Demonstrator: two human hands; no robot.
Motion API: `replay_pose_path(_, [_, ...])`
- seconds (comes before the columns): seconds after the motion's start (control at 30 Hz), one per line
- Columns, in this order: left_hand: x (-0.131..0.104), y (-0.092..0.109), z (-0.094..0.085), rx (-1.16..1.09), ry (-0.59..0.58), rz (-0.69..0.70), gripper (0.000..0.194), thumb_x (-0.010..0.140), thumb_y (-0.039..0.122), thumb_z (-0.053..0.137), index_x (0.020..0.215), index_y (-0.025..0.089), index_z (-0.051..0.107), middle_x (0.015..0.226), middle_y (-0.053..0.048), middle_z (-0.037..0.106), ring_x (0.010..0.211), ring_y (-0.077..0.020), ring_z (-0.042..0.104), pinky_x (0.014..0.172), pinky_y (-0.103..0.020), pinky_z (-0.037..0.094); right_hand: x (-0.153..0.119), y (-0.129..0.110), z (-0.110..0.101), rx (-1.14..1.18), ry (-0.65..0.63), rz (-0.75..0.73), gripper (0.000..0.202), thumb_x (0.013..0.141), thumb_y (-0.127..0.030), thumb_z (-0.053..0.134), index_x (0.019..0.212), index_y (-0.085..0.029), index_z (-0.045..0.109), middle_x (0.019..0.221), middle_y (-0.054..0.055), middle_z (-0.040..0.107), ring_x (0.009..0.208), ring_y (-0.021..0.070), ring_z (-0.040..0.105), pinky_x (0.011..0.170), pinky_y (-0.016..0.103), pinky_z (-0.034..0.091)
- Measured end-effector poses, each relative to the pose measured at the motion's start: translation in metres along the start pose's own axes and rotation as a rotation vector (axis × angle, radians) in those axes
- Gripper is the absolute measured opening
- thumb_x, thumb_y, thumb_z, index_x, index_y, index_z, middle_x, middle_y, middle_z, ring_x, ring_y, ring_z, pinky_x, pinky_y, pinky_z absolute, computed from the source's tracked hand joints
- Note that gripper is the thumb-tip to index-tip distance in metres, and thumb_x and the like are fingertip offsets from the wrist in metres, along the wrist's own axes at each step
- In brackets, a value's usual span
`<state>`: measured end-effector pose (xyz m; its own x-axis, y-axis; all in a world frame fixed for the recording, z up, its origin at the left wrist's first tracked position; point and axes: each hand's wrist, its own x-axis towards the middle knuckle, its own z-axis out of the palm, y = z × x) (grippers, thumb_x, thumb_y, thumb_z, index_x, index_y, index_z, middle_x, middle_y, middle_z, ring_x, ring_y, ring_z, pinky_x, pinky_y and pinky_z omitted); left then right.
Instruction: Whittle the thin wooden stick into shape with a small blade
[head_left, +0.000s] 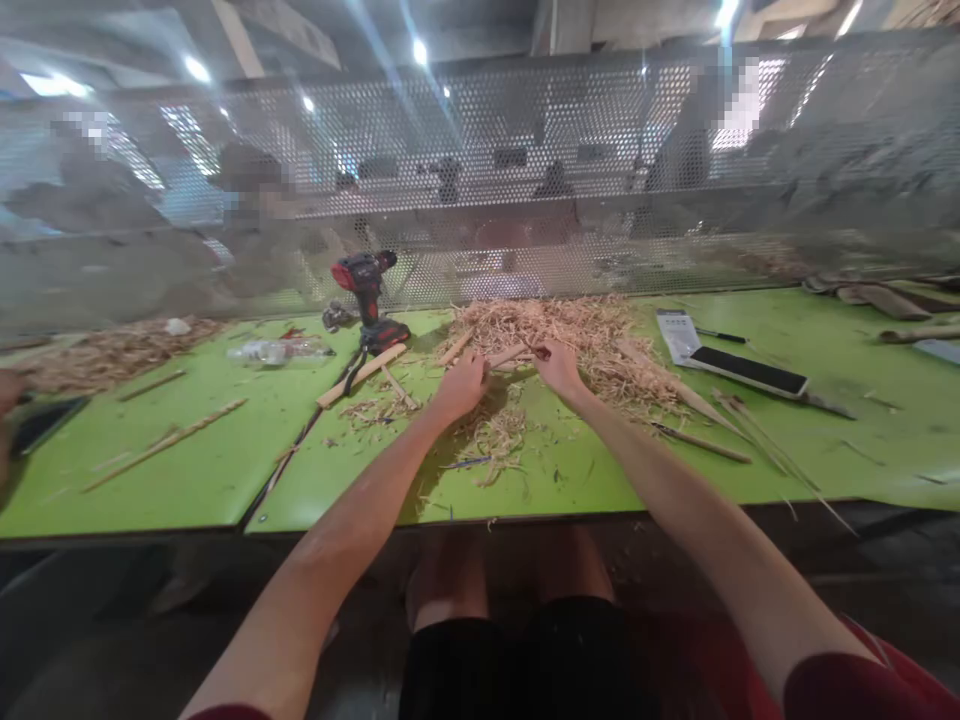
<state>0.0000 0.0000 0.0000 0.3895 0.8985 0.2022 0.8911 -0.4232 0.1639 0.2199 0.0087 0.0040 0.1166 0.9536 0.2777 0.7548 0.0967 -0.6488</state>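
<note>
My left hand (459, 385) grips a wooden stick (504, 356), my right hand (556, 366) pinches something small and dark that could slip and nick my fingers.

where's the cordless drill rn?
In the head view, the cordless drill stands upright on the green table, at the back left of centre. It is just right of the plastic bottle and left of the shavings pile.

Both hands (459, 385) (559, 368) gripping stick (508, 354) amid shavings (577, 335).

Shavings (570, 335) hide both hands' fingers (541, 353) (blurred too).
</note>
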Motion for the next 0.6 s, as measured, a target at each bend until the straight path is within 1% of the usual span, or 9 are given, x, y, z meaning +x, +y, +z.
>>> replay_pose_path(0.07, [0.0, -0.005, -0.001, -0.052, 0.019, -0.01, 0.026, 0.107, 0.028, 0.04, 0.116, 0.017, 0.062, 0.135, -0.017, 0.06, 0.12, -0.0255, 0.067, 0.105, -0.035, 0.056, 0.001, 0.003, -0.001, 0.015, 0.021, -0.004, 0.014, 0.091, -0.012, 0.058, 0.098, -0.015, 0.069, 0.1, 0.008, 0.068, 0.093, 0.0151, 0.054, 0.09, 0.026, 0.04])
replay_pose_path(0.13, [0.002, -0.006, -0.002, -0.105, 0.034, -0.013, 0.029, 0.108, 0.029, 0.037, 0.108, 0.018, 0.063, 0.129, -0.016, 0.063, 0.114, -0.0236, 0.067, 0.105, -0.034, 0.055, 0.002, 0.007, -0.002, 0.023, 0.033, -0.004, 0.013, 0.092, -0.013, 0.059, 0.099, -0.015, 0.07, 0.103, 0.009, 0.069, 0.096, 0.017, 0.056, 0.093, 0.028, 0.041])
replay_pose_path(0.23, [0.005, -0.003, -0.001, -0.185, 0.039, -0.013, 0.037, 0.11, 0.029, 0.03, 0.099, 0.018, 0.063, 0.117, -0.014, 0.068, 0.11, -0.0228, 0.066, 0.101, -0.033, 0.054, 0.001, 0.009, -0.001, 0.033, 0.046, -0.001, 0.021, 0.095, -0.015, 0.057, 0.109, -0.016, 0.072, 0.11, 0.011, 0.071, 0.099, 0.0187, 0.058, 0.094, 0.028, 0.042])
replay_pose_path(0.33, [0.008, -0.001, 0.0, -0.265, 0.022, -0.024, 0.041, 0.11, 0.026, 0.028, 0.097, 0.017, 0.065, 0.103, -0.011, 0.072, 0.099, -0.021, 0.067, 0.09, -0.03, 0.054, 0.0, 0.007, 0.001, 0.04, 0.061, -0.028, 0.032, 0.101, -0.018, 0.051, 0.125, -0.016, 0.071, 0.117, 0.013, 0.072, 0.1, 0.0192, 0.059, 0.093, 0.028, 0.043])
replay_pose_path(0.43, [0.009, -0.002, 0.003, -0.332, 0.02, -0.044, 0.04, 0.109, 0.026, 0.03, 0.095, 0.016, 0.067, 0.095, -0.009, 0.071, 0.091, -0.0201, 0.066, 0.081, -0.028, 0.05, -0.001, 0.004, 0.004, 0.037, 0.068, -0.097, 0.035, 0.103, -0.02, 0.047, 0.125, -0.013, 0.073, 0.118, 0.015, 0.073, 0.101, 0.0202, 0.061, 0.094, 0.028, 0.045])
replay_pose_path(0.5, [0.009, -0.003, 0.006, -0.368, 0.027, -0.057, 0.039, 0.109, 0.026, 0.033, 0.095, 0.015, 0.067, 0.093, -0.009, 0.07, 0.087, -0.0201, 0.065, 0.076, -0.028, 0.047, -0.002, 0.002, 0.008, 0.028, 0.075, -0.148, 0.039, 0.105, -0.024, 0.043, 0.125, -0.012, 0.075, 0.122, 0.016, 0.072, 0.109, 0.0224, 0.062, 0.099, 0.029, 0.047])
replay_pose_path(0.6, [0.011, -0.006, 0.011, -0.414, 0.031, -0.072, 0.036, 0.109, 0.026, 0.034, 0.094, 0.015, 0.066, 0.089, -0.009, 0.069, 0.082, -0.0199, 0.064, 0.071, -0.027, 0.043, -0.002, 0.002, 0.012, -0.003, 0.067, -0.229, 0.046, 0.106, -0.028, 0.04, 0.132, -0.013, 0.076, 0.13, 0.015, 0.071, 0.123, 0.0251, 0.061, 0.108, 0.032, 0.048])
